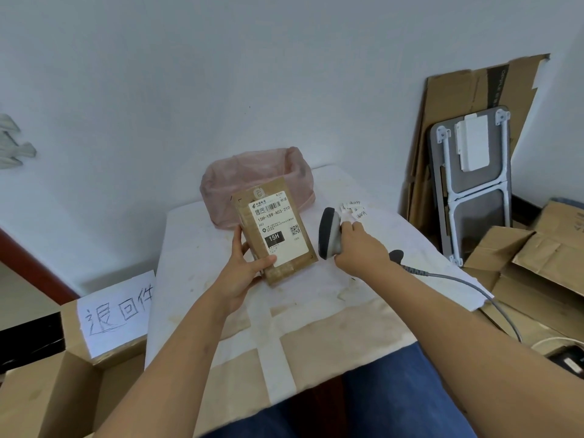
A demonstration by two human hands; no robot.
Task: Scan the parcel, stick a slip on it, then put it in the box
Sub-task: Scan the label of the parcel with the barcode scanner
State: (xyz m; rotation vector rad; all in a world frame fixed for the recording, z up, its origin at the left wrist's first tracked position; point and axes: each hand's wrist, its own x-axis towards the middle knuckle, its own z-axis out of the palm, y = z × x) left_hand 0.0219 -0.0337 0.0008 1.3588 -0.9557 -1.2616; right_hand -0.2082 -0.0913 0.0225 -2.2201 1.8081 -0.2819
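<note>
My left hand [245, 268] holds a flat brown parcel [274, 230] upright by its lower left corner, its white shipping label with barcode facing me. My right hand [360, 248] grips a grey barcode scanner [328, 237], whose head sits just right of the parcel and points toward it. Several small white slips [354, 210] lie on the table behind the scanner. An open cardboard box [79, 374] with a handwritten paper sign [117, 311] stands at the lower left beside the table.
The table [316, 311] has a stained white and brown cover. A pink plastic-lined bin [256, 172] stands behind the parcel. The scanner's grey cable [467, 282] runs off the right edge. Flattened cardboard [537, 263] and a folded grey table [471, 184] lean at the right.
</note>
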